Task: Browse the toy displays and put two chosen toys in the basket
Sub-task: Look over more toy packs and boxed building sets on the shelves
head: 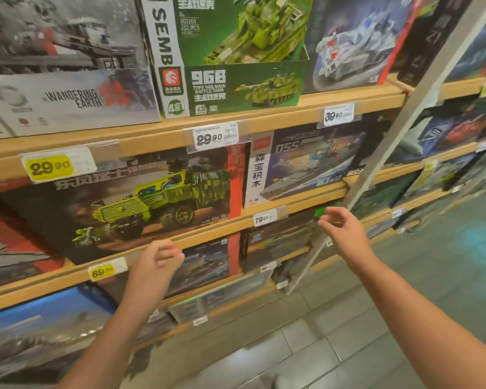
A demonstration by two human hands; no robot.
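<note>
Boxed building-block toys fill wooden shelves in front of me. A large box with a green armoured truck (pixel 141 209) stands at the middle left. Beside it on the right is a warship box (pixel 300 164). Above sits a green tank box (pixel 236 51). My left hand (pixel 157 265) hovers in front of the shelf edge under the truck box, fingers loosely curled, holding nothing. My right hand (pixel 345 231) reaches toward a dark box with a green corner (pixel 286 234) on the lower shelf, fingers loosely curled and empty. No basket is in view.
Price tags (pixel 216 137) hang along the shelf edges. A grey upright post (pixel 387 147) slants down between shelf sections at the right. More boxes line the lower shelves (pixel 40 327). Grey floor tiles (pixel 348 318) spread at the bottom right.
</note>
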